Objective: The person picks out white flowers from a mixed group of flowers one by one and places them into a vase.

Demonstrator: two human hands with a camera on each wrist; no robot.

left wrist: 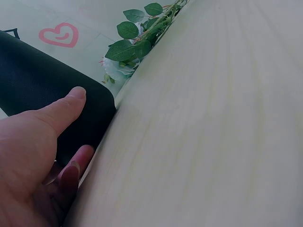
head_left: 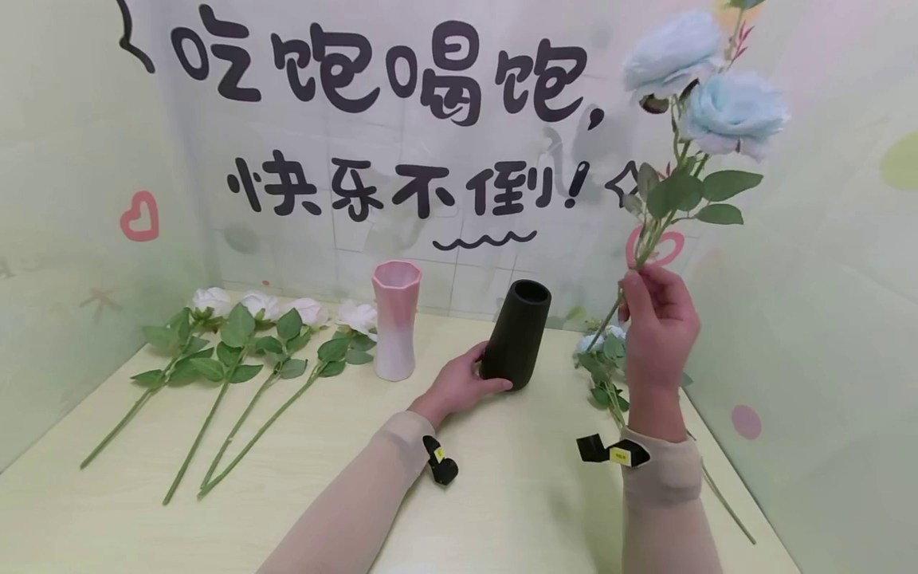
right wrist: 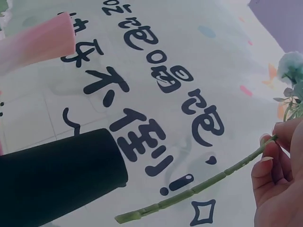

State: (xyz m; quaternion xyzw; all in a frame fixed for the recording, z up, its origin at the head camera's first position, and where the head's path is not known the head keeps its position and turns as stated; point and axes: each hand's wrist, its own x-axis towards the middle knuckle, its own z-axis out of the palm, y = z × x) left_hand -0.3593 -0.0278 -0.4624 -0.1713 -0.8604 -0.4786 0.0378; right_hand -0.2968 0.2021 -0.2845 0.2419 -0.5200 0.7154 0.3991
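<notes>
My left hand [head_left: 462, 385] grips the black vase [head_left: 518, 335] low down near its base, the thumb along the near side. In the left wrist view the vase [left wrist: 42, 80] stands at the table, with the thumb on its side and fingers curled beneath. Raised at the right, my right hand [head_left: 661, 319] pinches the green stem of a light blue artificial rose spray [head_left: 735, 115]. Two big blooms and green leaves show above the fingers. In the right wrist view the bare stem [right wrist: 194, 190] slants down, its cut end near the vase mouth but outside it.
A pink-and-white vase [head_left: 396, 327] stands left of the black one. Several pale roses [head_left: 240, 327] with long stems lie on the table [head_left: 323, 510] at the left. More blue roses [head_left: 606, 351] lie at the right, partly behind my right arm. Printed walls [head_left: 459, 143] enclose the table.
</notes>
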